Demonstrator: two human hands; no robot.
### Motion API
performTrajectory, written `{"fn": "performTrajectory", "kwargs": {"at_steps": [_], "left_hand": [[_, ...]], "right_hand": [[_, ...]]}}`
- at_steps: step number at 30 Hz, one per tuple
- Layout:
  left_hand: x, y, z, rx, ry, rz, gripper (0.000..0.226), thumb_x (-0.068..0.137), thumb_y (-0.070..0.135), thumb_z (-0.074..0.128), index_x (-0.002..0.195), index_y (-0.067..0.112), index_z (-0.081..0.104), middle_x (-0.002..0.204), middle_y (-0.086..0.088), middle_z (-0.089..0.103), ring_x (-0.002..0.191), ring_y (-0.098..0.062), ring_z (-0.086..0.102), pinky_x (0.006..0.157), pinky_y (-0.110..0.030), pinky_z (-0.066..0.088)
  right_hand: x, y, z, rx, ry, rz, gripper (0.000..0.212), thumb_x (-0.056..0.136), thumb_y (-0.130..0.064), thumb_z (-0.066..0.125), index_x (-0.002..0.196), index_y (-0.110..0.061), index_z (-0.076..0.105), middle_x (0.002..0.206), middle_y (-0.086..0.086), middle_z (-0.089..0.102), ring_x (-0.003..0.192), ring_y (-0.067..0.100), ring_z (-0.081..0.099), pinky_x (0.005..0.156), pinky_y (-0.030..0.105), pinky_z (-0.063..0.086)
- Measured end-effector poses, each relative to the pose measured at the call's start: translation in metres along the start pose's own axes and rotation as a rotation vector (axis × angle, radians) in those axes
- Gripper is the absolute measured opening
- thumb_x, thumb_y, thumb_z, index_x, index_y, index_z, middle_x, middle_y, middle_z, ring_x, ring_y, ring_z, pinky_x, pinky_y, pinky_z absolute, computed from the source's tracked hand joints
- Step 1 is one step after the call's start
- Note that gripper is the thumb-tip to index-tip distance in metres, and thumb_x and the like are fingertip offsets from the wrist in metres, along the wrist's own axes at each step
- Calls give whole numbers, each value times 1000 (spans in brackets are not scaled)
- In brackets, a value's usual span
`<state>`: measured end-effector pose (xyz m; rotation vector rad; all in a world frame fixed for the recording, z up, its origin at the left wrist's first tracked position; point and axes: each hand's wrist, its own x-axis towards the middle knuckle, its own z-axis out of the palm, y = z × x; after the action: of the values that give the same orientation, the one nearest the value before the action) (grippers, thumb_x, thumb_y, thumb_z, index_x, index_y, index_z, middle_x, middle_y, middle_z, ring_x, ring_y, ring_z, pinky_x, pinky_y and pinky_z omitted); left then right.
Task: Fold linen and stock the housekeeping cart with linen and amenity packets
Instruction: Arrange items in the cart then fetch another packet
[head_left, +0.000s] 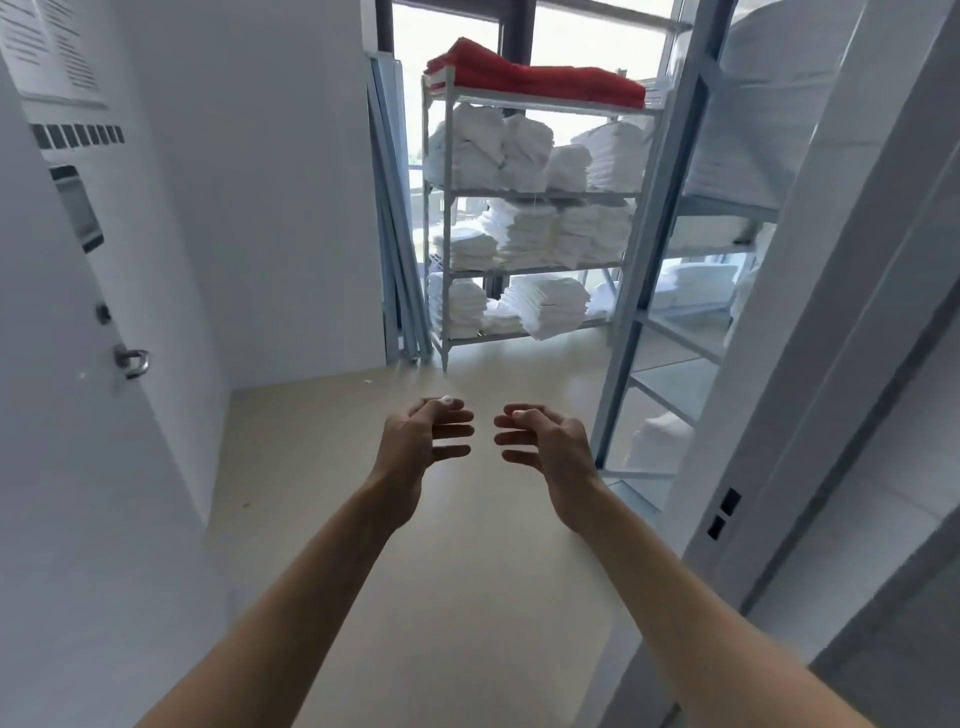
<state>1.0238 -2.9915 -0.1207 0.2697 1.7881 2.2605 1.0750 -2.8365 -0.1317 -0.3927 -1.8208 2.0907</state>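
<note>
Both hands, left hand (415, 441) and right hand (550, 447), hang empty with fingers loosely curled, apart from each other. The folded white linen (524, 234) sits well ahead, fluffy stacks on a metal wire rack (540, 195), red towels (535, 78) on top.

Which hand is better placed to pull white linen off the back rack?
Marginally right, a judgement. Left hand and right hand are level, empty, fingers loosely curled; the back rack of white linen lies ahead, slightly right.

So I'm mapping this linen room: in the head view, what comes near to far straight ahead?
Hands: left, right → bare floor → shelf rack of white linen, red linen on top → window.
</note>
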Motion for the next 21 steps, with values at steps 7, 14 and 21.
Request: {"fn": "performTrajectory", "kwargs": {"at_steps": [7,14,21], "left_hand": [[170,14,-28,24,-56,-23,23,101,14,47,100,2,66,102,-20,73,89,-29,71,84,-47,57],[312,31,-18,71,-134,-4,24,102,14,46,100,3,67,101,-19,73,91,-31,70,83,-46,57],[447,-2,12,103,-157,-18,24,102,14,47,98,3,68,99,-18,74,89,-29,70,82,-47,57]], "right_hand": [[157,2,58,-37,108,-33,18,96,-10,52,99,-9,70,94,10,76,78,19,70,77,37,56],[284,-8,69,-53,201,-71,17,96,-11,53,96,-12,70,91,7,76,76,18,69,73,31,55],[429,17,42,-28,222,-55,18,96,-11,52,98,-10,70,91,8,75,77,18,68,73,31,53]]}}
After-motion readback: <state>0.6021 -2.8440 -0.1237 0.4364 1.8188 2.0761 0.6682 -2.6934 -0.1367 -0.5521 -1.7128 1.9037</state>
